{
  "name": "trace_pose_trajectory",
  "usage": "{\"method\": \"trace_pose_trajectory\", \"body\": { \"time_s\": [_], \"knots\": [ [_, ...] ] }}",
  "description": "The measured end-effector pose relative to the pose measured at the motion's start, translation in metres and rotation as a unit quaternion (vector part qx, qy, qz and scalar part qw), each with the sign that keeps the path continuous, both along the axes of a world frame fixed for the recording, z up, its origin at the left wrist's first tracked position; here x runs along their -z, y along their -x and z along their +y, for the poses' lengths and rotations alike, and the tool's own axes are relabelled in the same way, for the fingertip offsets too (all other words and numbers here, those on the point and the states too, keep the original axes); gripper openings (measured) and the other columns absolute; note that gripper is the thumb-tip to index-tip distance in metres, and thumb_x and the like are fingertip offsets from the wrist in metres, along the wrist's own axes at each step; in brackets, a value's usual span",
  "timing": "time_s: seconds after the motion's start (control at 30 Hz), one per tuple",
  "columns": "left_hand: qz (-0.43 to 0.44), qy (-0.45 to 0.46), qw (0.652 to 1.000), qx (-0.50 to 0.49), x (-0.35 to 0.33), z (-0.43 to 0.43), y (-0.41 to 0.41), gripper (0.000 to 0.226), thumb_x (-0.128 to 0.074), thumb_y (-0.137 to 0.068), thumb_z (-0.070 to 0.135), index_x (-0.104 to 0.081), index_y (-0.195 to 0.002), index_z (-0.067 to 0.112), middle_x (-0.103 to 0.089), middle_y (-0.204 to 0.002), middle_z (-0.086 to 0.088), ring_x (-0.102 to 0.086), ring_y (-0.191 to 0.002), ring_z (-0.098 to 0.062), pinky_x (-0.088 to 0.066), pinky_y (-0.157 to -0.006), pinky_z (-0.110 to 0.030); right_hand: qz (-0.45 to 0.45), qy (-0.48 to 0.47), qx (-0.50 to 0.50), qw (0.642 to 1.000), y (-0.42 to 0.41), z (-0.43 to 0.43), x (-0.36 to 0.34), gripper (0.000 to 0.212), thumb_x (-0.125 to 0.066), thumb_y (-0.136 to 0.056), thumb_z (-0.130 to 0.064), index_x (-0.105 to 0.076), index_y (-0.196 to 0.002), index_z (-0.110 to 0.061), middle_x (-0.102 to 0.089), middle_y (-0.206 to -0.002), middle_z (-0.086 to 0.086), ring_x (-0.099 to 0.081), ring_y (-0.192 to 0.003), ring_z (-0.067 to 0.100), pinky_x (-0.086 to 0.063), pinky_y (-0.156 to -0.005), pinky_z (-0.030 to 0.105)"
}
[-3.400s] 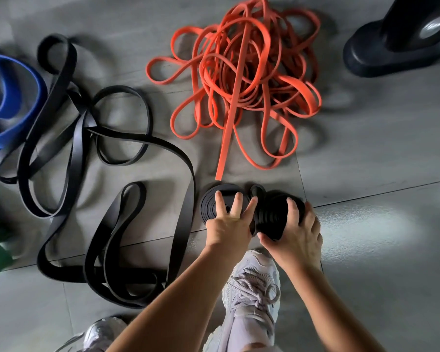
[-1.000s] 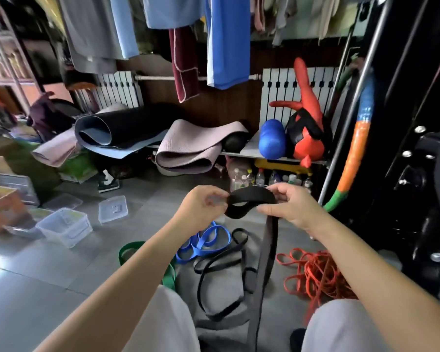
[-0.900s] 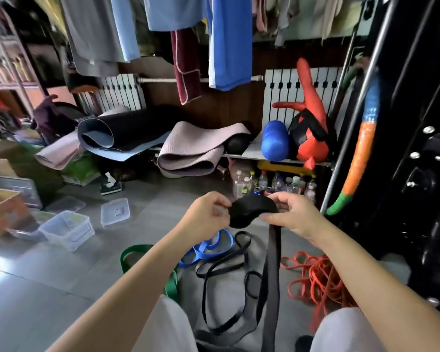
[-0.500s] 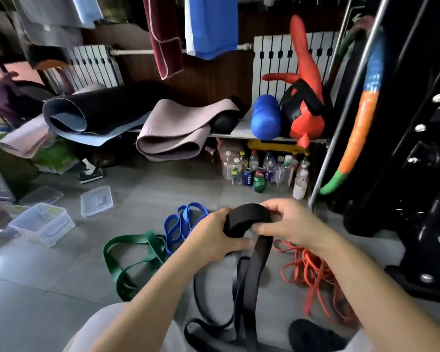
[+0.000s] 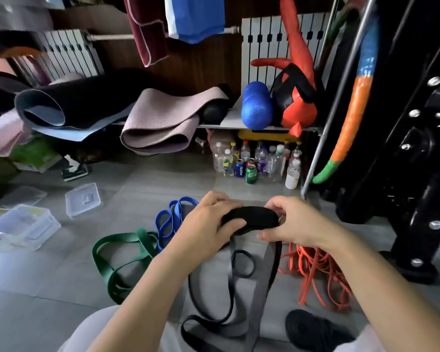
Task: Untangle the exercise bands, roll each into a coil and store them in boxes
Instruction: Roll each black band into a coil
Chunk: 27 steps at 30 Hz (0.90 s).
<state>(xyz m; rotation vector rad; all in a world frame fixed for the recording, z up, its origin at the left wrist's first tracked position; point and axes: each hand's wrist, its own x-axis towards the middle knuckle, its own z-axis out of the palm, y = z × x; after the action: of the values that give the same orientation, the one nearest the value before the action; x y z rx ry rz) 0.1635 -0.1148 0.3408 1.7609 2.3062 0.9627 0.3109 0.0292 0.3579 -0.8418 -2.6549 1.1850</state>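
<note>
Lifted off the floor (image 5: 163, 179) since a few seconds ago, the black coil (image 5: 249, 221) now sits in the air between the hands. The left hand (image 5: 208, 226) and the right hand (image 5: 294, 224) each grip one end of it. Its long black tail (image 5: 263, 288) hangs to the floor, not rolled yet. The orange bands (image 5: 318, 271), the green band (image 5: 120, 260) and the blue band (image 5: 167, 221) lie loose there. The clear box (image 5: 23, 226) waits well apart.

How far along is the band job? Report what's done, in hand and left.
Done: no band shows inside the clear box. In hand: left hand and right hand grip the black band, partly coiled, its tail trailing to the floor. Left: green band, blue band and tangled orange band lie loose, uncoiled and unboxed.
</note>
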Motion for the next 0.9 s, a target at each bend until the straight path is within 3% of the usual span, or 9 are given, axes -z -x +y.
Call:
{"method": "trace_pose_trajectory", "body": {
  "time_s": [0.13, 0.2, 0.37, 0.53, 0.6, 0.67, 0.77, 0.83, 0.9],
  "knots": [
    [-0.127, 0.053, 0.990, 0.000, 0.004, -0.006, -0.007, 0.026, -0.066, -0.086, 0.028, -0.064, -0.112, 0.030, -0.058, -0.078, 0.019, -0.056, -0.070, 0.010, -0.042, -0.067, -0.008, 0.101, 0.137, 0.030, 0.985, -0.002, -0.008, -0.002, 0.027, -0.078, -0.067, -0.008, -0.061, -0.087, -0.019, -0.068, -0.079, -0.001, -0.060, -0.064, 0.006, -0.048, -0.055, 0.022],
    [-0.204, 0.033, 0.978, 0.000, 0.004, -0.007, -0.012, 0.032, -0.070, -0.082, 0.028, -0.063, -0.113, 0.031, -0.066, -0.075, 0.013, -0.060, -0.067, 0.005, -0.050, -0.070, -0.019, 0.147, 0.202, 0.036, 0.968, -0.002, -0.013, -0.002, 0.026, -0.075, -0.071, -0.002, -0.061, -0.088, -0.015, -0.068, -0.076, -0.002, -0.059, -0.059, -0.001, -0.042, -0.049, 0.011],
    [-0.226, 0.019, 0.974, -0.003, 0.002, -0.014, -0.015, 0.051, -0.081, -0.071, 0.023, -0.062, -0.118, 0.026, -0.069, -0.096, 0.007, -0.058, -0.069, -0.005, -0.055, -0.076, -0.031, 0.145, 0.223, -0.004, 0.964, -0.001, -0.026, -0.002, 0.028, -0.073, -0.073, 0.003, -0.062, -0.092, -0.013, -0.068, -0.089, 0.008, -0.062, -0.080, 0.012, -0.052, -0.074, 0.025],
    [-0.287, 0.021, 0.957, -0.032, 0.004, -0.021, -0.010, 0.034, -0.075, -0.067, 0.031, -0.065, -0.099, 0.026, -0.070, -0.073, -0.005, -0.059, -0.059, -0.014, -0.048, -0.063, -0.033, 0.163, 0.237, -0.005, 0.958, 0.000, -0.029, -0.003, 0.029, -0.074, -0.071, 0.003, -0.068, -0.095, -0.013, -0.071, -0.092, 0.011, -0.066, -0.082, 0.013, -0.056, -0.077, 0.025],
    [-0.317, 0.015, 0.948, -0.019, 0.003, -0.023, -0.007, 0.032, -0.073, -0.062, 0.031, -0.065, -0.092, 0.023, -0.070, -0.079, -0.006, -0.059, -0.061, -0.015, -0.046, -0.062, -0.031, 0.162, 0.230, -0.017, 0.959, -0.002, -0.026, -0.006, 0.030, -0.076, -0.069, 0.003, -0.069, -0.092, -0.016, -0.073, -0.087, 0.006, -0.066, -0.079, 0.011, -0.056, -0.077, 0.025],
    [-0.312, 0.009, 0.950, -0.010, 0.001, -0.025, -0.002, 0.025, -0.071, -0.062, 0.029, -0.065, -0.086, 0.025, -0.067, -0.073, 0.003, -0.054, -0.059, -0.012, -0.045, -0.060, -0.026, 0.142, 0.200, -0.034, 0.969, -0.004, -0.023, -0.008, 0.030, -0.078, -0.069, 0.000, -0.070, -0.091, -0.019, -0.072, -0.074, -0.006, -0.063, -0.067, 0.001, -0.051, -0.062, 0.013],
    [-0.289, 0.020, 0.957, 0.001, 0.000, -0.028, 0.003, 0.019, -0.070, -0.065, 0.029, -0.063, -0.083, 0.030, -0.057, -0.054, 0.012, -0.048, -0.052, -0.009, -0.041, -0.054, -0.020, 0.075, 0.068, -0.050, 0.994, -0.006, -0.020, -0.007, 0.028, -0.083, -0.067, -0.018, -0.069, -0.087, -0.031, -0.062, -0.057, -0.026, -0.054, -0.051, -0.010, -0.037, -0.049, 0.003],
    [-0.273, 0.025, 0.962, 0.006, 0.001, -0.026, 0.002, 0.020, -0.070, -0.069, 0.022, -0.063, -0.085, 0.030, -0.054, -0.049, 0.016, -0.043, -0.045, -0.003, -0.038, -0.049, -0.015, 0.031, 0.004, -0.061, 0.998, -0.005, -0.024, -0.003, 0.030, -0.084, -0.065, -0.026, -0.067, -0.088, -0.034, -0.057, -0.056, -0.033, -0.050, -0.050, -0.015, -0.034, -0.048, 0.001],
    [-0.260, 0.027, 0.965, 0.007, 0.002, -0.023, -0.002, 0.022, -0.070, -0.067, 0.019, -0.063, -0.087, 0.028, -0.053, -0.048, 0.018, -0.042, -0.044, 0.001, -0.039, -0.049, -0.014, 0.022, 0.013, -0.080, 0.996, -0.002, -0.031, 0.004, 0.040, -0.084, -0.066, -0.027, -0.065, -0.101, -0.032, -0.062, -0.067, -0.030, -0.050, -0.052, -0.019, -0.035, -0.050, 0.002]
  ]
}}
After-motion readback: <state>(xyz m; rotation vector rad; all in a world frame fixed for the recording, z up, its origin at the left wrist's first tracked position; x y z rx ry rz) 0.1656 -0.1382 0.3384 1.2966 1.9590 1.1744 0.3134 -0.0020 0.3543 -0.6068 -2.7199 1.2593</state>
